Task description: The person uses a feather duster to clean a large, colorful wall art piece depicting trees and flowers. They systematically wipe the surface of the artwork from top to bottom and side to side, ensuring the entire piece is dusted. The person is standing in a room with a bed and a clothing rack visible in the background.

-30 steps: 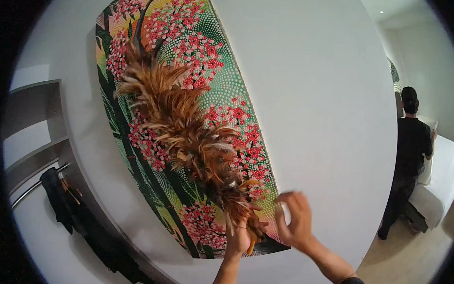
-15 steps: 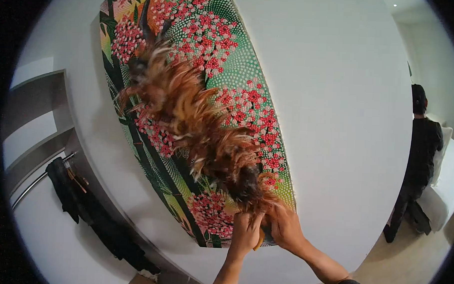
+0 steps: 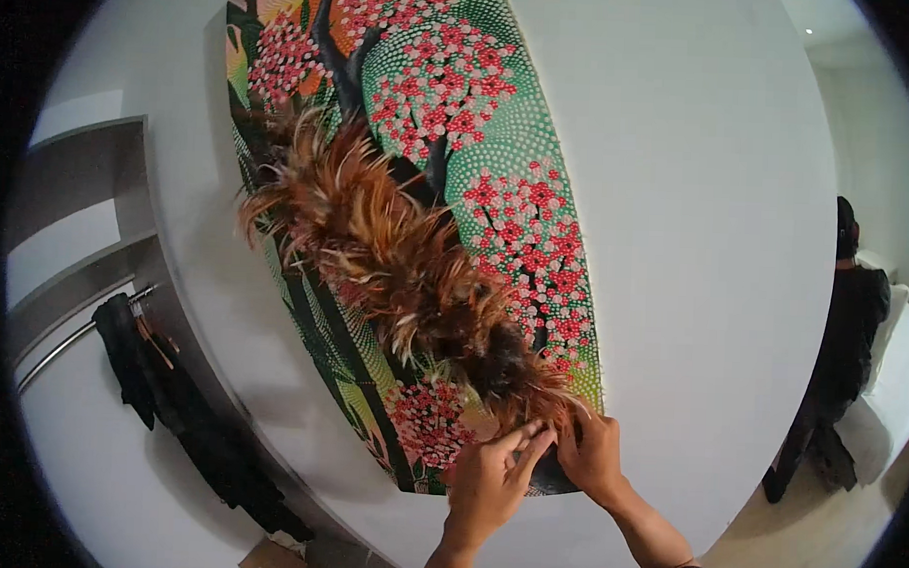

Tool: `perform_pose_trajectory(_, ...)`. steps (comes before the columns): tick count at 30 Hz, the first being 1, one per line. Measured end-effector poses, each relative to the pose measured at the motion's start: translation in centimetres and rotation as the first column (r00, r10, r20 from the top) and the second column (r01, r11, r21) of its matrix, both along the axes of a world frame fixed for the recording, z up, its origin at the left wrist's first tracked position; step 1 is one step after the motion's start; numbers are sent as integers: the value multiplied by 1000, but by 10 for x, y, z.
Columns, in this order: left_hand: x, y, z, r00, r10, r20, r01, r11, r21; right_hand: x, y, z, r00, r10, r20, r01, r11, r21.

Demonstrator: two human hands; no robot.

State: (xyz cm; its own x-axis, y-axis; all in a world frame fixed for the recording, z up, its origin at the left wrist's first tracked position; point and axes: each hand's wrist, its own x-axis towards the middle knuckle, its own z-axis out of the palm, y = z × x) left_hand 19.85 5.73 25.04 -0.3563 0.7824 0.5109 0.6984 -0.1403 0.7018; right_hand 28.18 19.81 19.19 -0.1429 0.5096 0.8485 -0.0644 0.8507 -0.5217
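A feather duster (image 3: 396,252) with long brown, orange and dark plumes slants across the front of a painting (image 3: 516,106) of pink and red blossoms on a dotted green ground. At the duster's lower end, my right hand (image 3: 591,457) is closed round its base, where the handle is hidden. Just left of it, my left hand (image 3: 488,480) has thumb and fingers bent together at the lowest feathers, near the right fingertips. The duster's upper tip reaches the painting's left side.
White wall (image 3: 696,242) surrounds the painting. On the left is a grey shelf recess (image 3: 88,181) with a rail (image 3: 62,350) and dark hanging clothes (image 3: 179,425). A cardboard box (image 3: 273,560) sits below. At right, a person in dark clothing (image 3: 854,318) stands beside a white sofa (image 3: 891,399).
The duster's feathers have gone from blurred to sharper, and its tip sits lower on the painting. My left hand has turned and loosened its grip shape. The view has shifted slightly.
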Motion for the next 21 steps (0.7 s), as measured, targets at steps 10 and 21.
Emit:
perform_pose_trajectory(10, 15, -69, 24, 735, -673, 81, 626, 719, 303, 13, 10, 25, 997, -65, -33, 63, 997, -43)
perform_pose_trajectory(21, 41, -11, 36, 357, -573, -738, 887, -39, 459, 2, 11, 9, 997, -60, -44, 55, 994, -100)
